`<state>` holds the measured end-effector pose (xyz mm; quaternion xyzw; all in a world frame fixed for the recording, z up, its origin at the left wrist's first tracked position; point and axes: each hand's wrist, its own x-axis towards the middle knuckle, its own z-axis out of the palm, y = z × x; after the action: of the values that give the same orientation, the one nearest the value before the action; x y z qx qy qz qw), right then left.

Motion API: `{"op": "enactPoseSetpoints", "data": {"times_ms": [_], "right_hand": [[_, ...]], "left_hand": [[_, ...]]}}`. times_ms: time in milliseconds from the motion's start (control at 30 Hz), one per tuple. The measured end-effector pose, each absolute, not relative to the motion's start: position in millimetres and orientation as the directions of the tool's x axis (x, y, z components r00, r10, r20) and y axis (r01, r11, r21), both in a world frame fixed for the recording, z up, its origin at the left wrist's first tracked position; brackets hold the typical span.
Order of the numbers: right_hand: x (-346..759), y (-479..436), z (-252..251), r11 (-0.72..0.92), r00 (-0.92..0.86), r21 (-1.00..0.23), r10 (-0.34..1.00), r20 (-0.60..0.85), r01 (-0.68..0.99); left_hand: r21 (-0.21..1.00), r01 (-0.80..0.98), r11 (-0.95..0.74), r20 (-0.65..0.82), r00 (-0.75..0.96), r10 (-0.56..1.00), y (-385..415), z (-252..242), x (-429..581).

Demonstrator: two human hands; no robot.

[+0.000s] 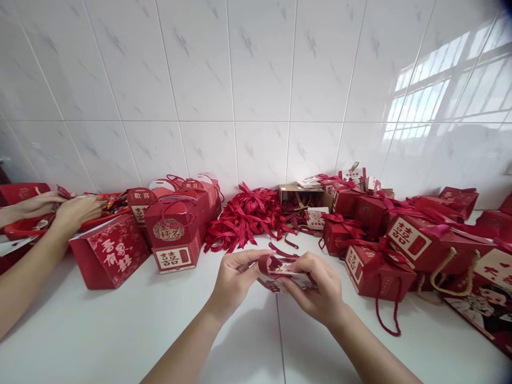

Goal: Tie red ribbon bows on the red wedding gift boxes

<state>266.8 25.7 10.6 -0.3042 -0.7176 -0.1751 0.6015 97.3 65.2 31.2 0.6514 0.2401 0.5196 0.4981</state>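
In front of me, over the table, my left hand (pixel 237 280) pinches a dark red strip (pixel 264 265) that curls at the near end of a white-and-red printed card (pixel 298 278). My right hand (pixel 320 288) grips the card from the other side, thumb below and fingers on top. Parts of the strip and card are hidden behind my fingers. Just beyond my hands lies a heap of loose red ribbons (pixel 252 213). An open cardboard box (pixel 286 200) beside it holds more dark red strips.
On the left stand red gift boxes (pixel 170 229) and a red bag-shaped box (pixel 110 253). Another person's hands (pixel 76 213) reach into a red tray there. Ribbon-tied boxes (pixel 378 269) with rope handles crowd the right, beside a printed bag (pixel 490 298). White tiles (pixel 262 149) rise behind.
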Motion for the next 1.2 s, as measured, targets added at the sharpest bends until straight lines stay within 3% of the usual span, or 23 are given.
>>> {"op": "enactPoseSetpoints", "data": {"times_ms": [333, 500, 1200], "right_hand": [[266.5, 26.7, 6.9, 0.759, -0.081, -0.147, 0.255, 0.963, 0.634], [267.0, 27.3, 5.4, 0.77, -0.085, -0.151, 0.257, 0.963, 0.62], [263.6, 25.4, 9.4, 0.781, -0.087, -0.119, 0.217, 0.972, 0.614]], "left_hand": [[0.852, -0.237, -0.467, 0.524, 0.413, 0.745, 65.6, 29.5, 93.9], [0.853, -0.304, -0.423, 0.521, 0.465, 0.716, 63.8, 30.4, 94.1], [0.836, -0.152, -0.528, 0.536, 0.439, 0.721, 60.7, 29.1, 94.1]]}}
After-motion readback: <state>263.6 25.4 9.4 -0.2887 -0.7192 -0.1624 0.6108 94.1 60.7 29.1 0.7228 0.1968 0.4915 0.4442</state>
